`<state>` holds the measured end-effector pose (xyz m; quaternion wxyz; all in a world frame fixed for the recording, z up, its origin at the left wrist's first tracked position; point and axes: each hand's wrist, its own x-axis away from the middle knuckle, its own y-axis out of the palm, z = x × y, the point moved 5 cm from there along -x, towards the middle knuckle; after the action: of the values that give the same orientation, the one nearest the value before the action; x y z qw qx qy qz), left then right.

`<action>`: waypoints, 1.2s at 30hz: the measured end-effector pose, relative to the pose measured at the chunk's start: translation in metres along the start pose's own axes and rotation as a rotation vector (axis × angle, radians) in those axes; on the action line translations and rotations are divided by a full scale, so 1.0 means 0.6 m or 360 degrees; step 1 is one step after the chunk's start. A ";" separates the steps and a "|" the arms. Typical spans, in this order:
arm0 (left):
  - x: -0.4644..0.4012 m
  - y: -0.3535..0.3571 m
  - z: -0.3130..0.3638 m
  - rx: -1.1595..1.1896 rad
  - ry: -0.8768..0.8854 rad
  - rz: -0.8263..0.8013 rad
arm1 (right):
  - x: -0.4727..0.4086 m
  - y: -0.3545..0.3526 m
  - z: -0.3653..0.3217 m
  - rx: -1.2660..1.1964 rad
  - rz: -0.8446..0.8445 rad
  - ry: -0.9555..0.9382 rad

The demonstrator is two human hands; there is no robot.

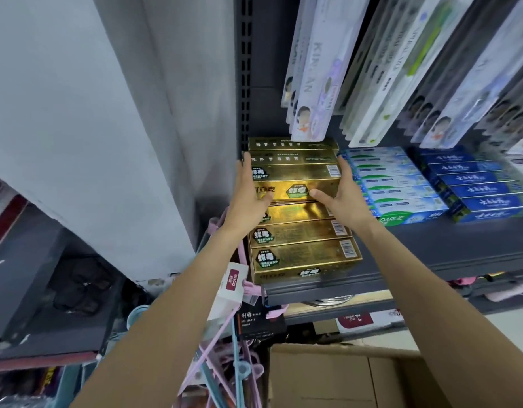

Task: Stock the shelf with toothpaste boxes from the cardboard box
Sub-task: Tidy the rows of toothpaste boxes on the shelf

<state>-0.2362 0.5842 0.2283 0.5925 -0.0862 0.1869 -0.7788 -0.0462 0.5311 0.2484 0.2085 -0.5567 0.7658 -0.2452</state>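
Gold toothpaste boxes [301, 231] lie stacked at the shelf's [431, 260] left end, long axes running along its front edge. The left hand [251, 192] and right hand [339, 192] clasp the bright upper box [297, 189] by its ends, thumbs pressing its face.

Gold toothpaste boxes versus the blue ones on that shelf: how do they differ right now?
The gold toothpaste boxes sit at the shelf's left end; the blue boxes sit far right. Both hands, left and right, clasp a gold box; the blue ones are untouched. Both lie flat, stacked in rows.
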 end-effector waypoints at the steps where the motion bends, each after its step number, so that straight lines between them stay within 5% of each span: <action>1: -0.008 -0.001 0.000 -0.0046 0.0028 0.0009 | -0.007 0.002 -0.002 0.0044 0.0039 -0.0012; 9: -0.043 0.001 0.004 -0.0360 0.0040 0.0161 | -0.038 0.016 -0.006 0.0437 0.0368 0.0147; 15: 0.000 -0.017 0.022 0.0396 -0.0162 0.0110 | 0.000 -0.009 0.032 0.0152 0.0312 0.0016; 19: -0.004 -0.027 0.017 0.0490 -0.0128 -0.0018 | -0.024 -0.038 0.041 0.0178 0.0191 -0.0112; 25: -0.023 -0.010 0.022 -0.0640 0.0227 0.0147 | -0.063 -0.023 0.040 0.0252 -0.0012 -0.0259; 28: -0.011 -0.006 0.050 -0.1302 0.0643 0.0297 | -0.049 -0.030 0.053 0.0847 0.0171 -0.0356; 31: -0.010 0.024 0.070 -0.1560 0.0905 0.0236 | -0.042 -0.058 0.077 0.1325 0.0245 -0.0461; 36: -0.027 0.058 0.081 -0.1831 0.0786 0.0172 | -0.083 -0.079 0.089 0.1453 0.0053 -0.0546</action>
<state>-0.1832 0.5823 0.2605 0.4292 -0.1993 0.7115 -0.5194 0.0356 0.5584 0.2371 0.5585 -0.4284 0.5433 -0.4575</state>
